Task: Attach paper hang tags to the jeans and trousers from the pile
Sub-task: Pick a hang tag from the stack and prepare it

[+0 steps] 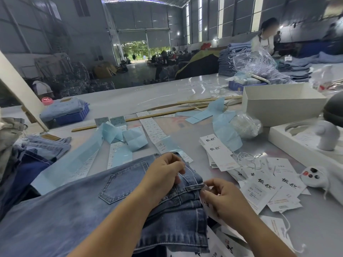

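1. A pair of jeans (89,206) lies flat on the table (141,97) right in front of the person, back pocket up, waistband toward the right.
2. The left hand (163,171) rests on the waistband, fingers curled, pinching a thin white string (182,171) near a belt loop (193,187).
3. The right hand (220,197) sits just beside it at the edge of the waistband, fingers curled in a pinch on a white hang tag (207,206) that hangs partly under the palm against the denim.
4. The two hands are close together but not touching.
5. Loose tags (267,190) printed with black brush characters lie scattered on the table to the right of the jeans, with a neater stack (219,153) just beyond them.
6. A tangle of white strings (248,160) lies between the stack and the scattered tags.
7. Pale blue paper sheets (130,138) and strips of white sticker labels (154,128) cover the table past the jeans.
8. More folded denim is heaped at the left edge (46,147), and another folded pair tops a blue crate (74,115) farther back.
9. A white box (282,104) stands open to the right.
10. Another person (265,39) stands behind tall stacks of jeans at the far right.
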`<action>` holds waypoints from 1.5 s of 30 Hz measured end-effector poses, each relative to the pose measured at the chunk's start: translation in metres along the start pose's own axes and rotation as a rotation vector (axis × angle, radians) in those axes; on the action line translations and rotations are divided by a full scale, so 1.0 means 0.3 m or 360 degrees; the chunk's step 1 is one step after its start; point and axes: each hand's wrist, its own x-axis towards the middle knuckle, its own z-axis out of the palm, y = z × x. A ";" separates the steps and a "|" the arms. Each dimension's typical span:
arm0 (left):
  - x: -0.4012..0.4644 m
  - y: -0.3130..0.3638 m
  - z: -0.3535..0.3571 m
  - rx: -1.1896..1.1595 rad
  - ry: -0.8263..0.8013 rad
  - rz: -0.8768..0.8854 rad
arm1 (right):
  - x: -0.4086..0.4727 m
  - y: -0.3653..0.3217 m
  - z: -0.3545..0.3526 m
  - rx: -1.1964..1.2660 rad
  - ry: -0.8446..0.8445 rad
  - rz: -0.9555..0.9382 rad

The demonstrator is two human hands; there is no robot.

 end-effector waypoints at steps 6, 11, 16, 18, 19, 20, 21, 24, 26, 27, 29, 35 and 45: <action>0.012 0.023 0.018 0.0167 -0.0015 0.0057 | -0.008 0.018 -0.029 -0.0172 0.0254 -0.0082; 0.020 0.037 0.093 0.0620 -0.0030 0.0368 | 0.003 0.014 -0.086 -0.0211 0.0492 -0.0089; 0.039 0.067 0.228 0.0973 -0.0263 0.0575 | 0.017 -0.002 -0.172 -0.0119 0.0521 -0.0072; 0.064 0.070 0.284 0.1241 -0.0369 0.0568 | 0.023 -0.007 -0.201 -0.0084 0.0509 -0.0042; 0.077 0.073 0.308 0.1319 -0.0411 0.0532 | 0.028 -0.006 -0.214 -0.0069 0.0514 -0.0034; 0.089 0.077 0.330 0.1354 -0.0452 0.0493 | 0.033 -0.005 -0.228 -0.0057 0.0519 -0.0022; 0.102 0.079 0.349 0.1358 -0.0481 0.0465 | 0.038 -0.001 -0.242 -0.0053 0.0517 -0.0005; 0.149 0.079 0.391 0.1376 -0.0429 0.0417 | 0.051 0.027 -0.284 -0.0132 0.0500 0.0076; 0.179 0.075 0.417 0.1414 -0.0389 0.0430 | 0.060 0.049 -0.305 -0.0218 0.0491 0.0150; 0.191 0.070 0.431 0.1424 -0.0385 0.0434 | 0.065 0.060 -0.312 -0.0238 0.0483 0.0200; 0.209 0.059 0.462 0.1444 -0.0384 0.0431 | 0.075 0.082 -0.318 -0.0291 0.0484 0.0313; 0.267 0.048 0.533 0.1423 -0.0421 0.0402 | 0.092 0.109 -0.349 -0.0336 0.0592 0.0481; 0.346 0.044 0.571 0.1205 -0.0519 0.0367 | 0.120 0.155 -0.376 -0.0657 0.0565 0.0532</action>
